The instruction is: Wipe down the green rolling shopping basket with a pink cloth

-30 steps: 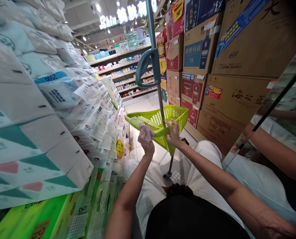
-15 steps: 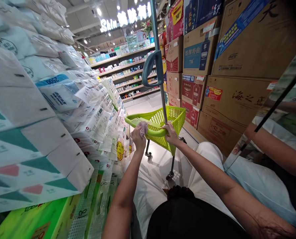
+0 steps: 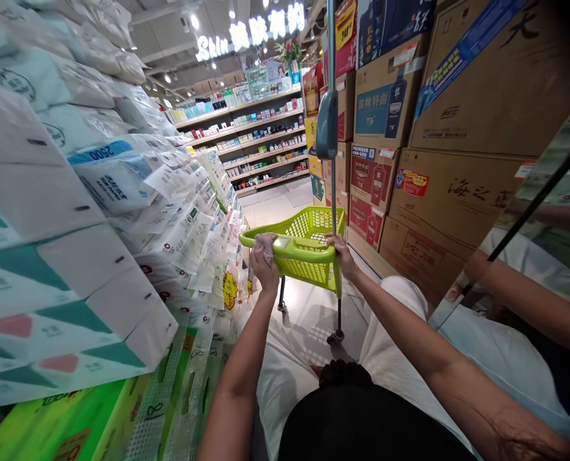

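While the left grip (image 3: 264,261) presses a cloth (image 3: 266,243) on the basket (image 3: 308,253) rim, the right grip (image 3: 342,253) clasps it.

Bright ceiling lights (edges warped)

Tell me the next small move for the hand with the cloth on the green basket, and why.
Probably slide the left hand, which presses the cloth on the near left corner of the basket, rightward along the near rim. The right hand grips the other corner by the pole, steadying it, and the rim between them looks uncovered.
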Action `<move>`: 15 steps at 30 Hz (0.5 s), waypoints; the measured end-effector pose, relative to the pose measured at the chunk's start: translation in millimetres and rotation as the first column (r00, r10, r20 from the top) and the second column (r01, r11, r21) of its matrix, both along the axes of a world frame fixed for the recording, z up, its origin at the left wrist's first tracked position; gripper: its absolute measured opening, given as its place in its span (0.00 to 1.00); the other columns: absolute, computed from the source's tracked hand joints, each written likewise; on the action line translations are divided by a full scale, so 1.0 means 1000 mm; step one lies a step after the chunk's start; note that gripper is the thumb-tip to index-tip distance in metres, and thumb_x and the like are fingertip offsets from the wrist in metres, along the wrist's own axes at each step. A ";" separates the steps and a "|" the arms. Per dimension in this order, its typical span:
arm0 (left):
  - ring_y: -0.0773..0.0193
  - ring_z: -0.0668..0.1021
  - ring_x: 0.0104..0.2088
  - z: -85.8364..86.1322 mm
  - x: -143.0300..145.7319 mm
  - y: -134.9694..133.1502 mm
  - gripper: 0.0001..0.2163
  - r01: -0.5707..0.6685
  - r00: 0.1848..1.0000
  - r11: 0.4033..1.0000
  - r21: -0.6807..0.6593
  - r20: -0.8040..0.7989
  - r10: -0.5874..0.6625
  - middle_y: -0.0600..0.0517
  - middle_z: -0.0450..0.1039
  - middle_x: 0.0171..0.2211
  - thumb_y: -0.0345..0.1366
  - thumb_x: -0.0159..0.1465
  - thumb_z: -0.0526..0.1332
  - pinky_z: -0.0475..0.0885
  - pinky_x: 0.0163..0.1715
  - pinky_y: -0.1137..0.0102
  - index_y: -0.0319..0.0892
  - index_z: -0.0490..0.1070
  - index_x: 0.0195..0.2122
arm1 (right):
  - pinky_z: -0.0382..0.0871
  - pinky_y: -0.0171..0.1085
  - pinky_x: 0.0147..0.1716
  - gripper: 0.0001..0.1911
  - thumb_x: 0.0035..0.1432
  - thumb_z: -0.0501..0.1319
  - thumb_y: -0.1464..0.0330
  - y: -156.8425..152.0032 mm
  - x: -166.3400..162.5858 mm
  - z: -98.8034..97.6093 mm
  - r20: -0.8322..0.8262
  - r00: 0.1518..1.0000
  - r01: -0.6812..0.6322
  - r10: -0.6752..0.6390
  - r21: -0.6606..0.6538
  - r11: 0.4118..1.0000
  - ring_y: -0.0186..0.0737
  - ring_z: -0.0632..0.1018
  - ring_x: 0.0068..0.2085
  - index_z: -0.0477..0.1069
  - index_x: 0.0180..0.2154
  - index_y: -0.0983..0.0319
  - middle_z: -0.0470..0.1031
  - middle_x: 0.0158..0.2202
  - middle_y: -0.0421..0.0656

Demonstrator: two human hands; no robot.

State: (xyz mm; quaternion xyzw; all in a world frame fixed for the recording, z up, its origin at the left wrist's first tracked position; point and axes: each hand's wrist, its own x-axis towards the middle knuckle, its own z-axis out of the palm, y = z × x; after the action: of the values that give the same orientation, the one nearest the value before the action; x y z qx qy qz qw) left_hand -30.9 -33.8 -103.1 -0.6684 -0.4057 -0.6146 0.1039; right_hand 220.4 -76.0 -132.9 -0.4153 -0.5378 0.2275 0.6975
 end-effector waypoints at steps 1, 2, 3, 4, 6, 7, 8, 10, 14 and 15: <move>0.49 0.75 0.57 0.000 0.006 -0.004 0.12 0.049 0.996 0.998 0.027 -0.069 -0.047 0.40 0.75 0.52 0.31 0.69 0.54 0.73 0.56 0.50 0.43 0.73 0.49 | 0.61 0.48 0.65 0.19 0.63 0.48 0.52 0.000 0.000 0.002 -0.010 1.000 0.001 -0.001 -0.010 1.000 0.51 0.70 0.60 0.70 0.33 0.55 0.72 0.51 0.44; 0.50 0.75 0.58 -0.001 0.013 -0.010 0.12 0.120 0.980 0.992 0.049 -0.168 -0.111 0.41 0.74 0.53 0.31 0.68 0.55 0.74 0.57 0.50 0.43 0.73 0.50 | 0.61 0.47 0.64 0.19 0.63 0.49 0.51 -0.001 0.001 0.004 -0.010 1.000 0.002 -0.002 -0.019 1.000 0.50 0.70 0.60 0.69 0.32 0.55 0.72 0.50 0.44; 0.50 0.74 0.58 -0.002 0.020 -0.016 0.12 0.197 0.948 0.979 0.060 -0.266 -0.174 0.41 0.74 0.53 0.32 0.68 0.55 0.73 0.57 0.51 0.44 0.74 0.50 | 0.61 0.47 0.64 0.19 0.63 0.50 0.50 -0.002 0.003 0.006 -0.001 1.000 0.003 -0.003 -0.027 1.000 0.50 0.70 0.59 0.69 0.32 0.55 0.72 0.50 0.45; 0.50 0.74 0.58 -0.002 0.026 -0.021 0.12 0.264 0.911 0.963 0.059 -0.343 -0.229 0.41 0.73 0.54 0.32 0.68 0.57 0.73 0.58 0.51 0.44 0.74 0.51 | 0.60 0.47 0.65 0.18 0.63 0.51 0.51 -0.002 0.005 0.008 0.014 1.000 0.001 -0.001 -0.036 0.999 0.50 0.70 0.58 0.68 0.31 0.55 0.72 0.49 0.45; 0.49 0.74 0.58 -0.001 0.030 -0.025 0.14 0.338 0.863 0.941 0.038 -0.413 -0.293 0.40 0.72 0.54 0.33 0.68 0.58 0.74 0.57 0.52 0.43 0.74 0.53 | 0.59 0.47 0.65 0.16 0.62 0.53 0.52 -0.004 0.010 0.012 0.051 0.999 -0.011 0.014 -0.059 0.998 0.49 0.70 0.58 0.68 0.31 0.55 0.72 0.49 0.44; 0.49 0.74 0.58 0.001 0.028 -0.024 0.14 0.339 0.860 0.941 0.022 -0.414 -0.300 0.39 0.71 0.54 0.33 0.68 0.59 0.74 0.57 0.52 0.43 0.74 0.54 | 0.58 0.48 0.66 0.15 0.62 0.53 0.54 -0.005 0.013 0.014 0.069 0.997 -0.019 0.024 -0.073 0.997 0.49 0.70 0.57 0.68 0.31 0.55 0.72 0.49 0.44; 0.49 0.74 0.57 0.002 0.022 -0.021 0.14 0.320 0.869 0.947 0.003 -0.400 -0.292 0.39 0.71 0.53 0.33 0.68 0.59 0.74 0.56 0.53 0.43 0.74 0.54 | 0.58 0.48 0.66 0.14 0.61 0.54 0.55 -0.005 0.016 0.015 0.082 0.996 -0.028 0.035 -0.085 0.996 0.49 0.70 0.57 0.68 0.30 0.56 0.73 0.50 0.44; 0.49 0.74 0.55 0.005 0.005 -0.012 0.13 0.237 0.914 0.971 -0.039 -0.331 -0.236 0.40 0.72 0.52 0.33 0.68 0.58 0.74 0.54 0.52 0.43 0.75 0.52 | 0.57 0.49 0.66 0.13 0.61 0.53 0.57 -0.005 0.020 0.017 0.102 0.993 -0.046 0.056 -0.098 0.994 0.49 0.70 0.57 0.68 0.30 0.56 0.74 0.51 0.44; 0.49 0.74 0.55 0.009 -0.029 0.002 0.15 0.009 0.995 0.991 -0.133 -0.093 -0.022 0.39 0.71 0.50 0.30 0.67 0.55 0.72 0.56 0.53 0.43 0.75 0.53 | 0.55 0.54 0.68 0.13 0.62 0.52 0.60 -0.003 0.016 0.017 0.115 0.992 0.067 -0.055 -0.105 0.992 0.51 0.68 0.60 0.72 0.31 0.56 0.74 0.53 0.44; 0.49 0.74 0.56 0.009 -0.031 0.002 0.16 -0.020 0.998 0.988 -0.151 -0.069 0.010 0.40 0.71 0.50 0.30 0.67 0.55 0.71 0.57 0.53 0.44 0.74 0.54 | 0.53 0.57 0.69 0.13 0.62 0.52 0.61 -0.003 0.012 0.017 0.120 0.986 0.129 -0.116 -0.103 0.986 0.52 0.66 0.62 0.74 0.32 0.56 0.72 0.54 0.44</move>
State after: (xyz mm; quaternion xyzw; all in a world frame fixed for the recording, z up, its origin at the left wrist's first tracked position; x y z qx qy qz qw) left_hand -62.4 -31.9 -94.2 -0.6918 -0.4527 -0.5581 0.0712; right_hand 232.2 -79.4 -115.5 -0.4978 -0.5366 0.1896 0.6545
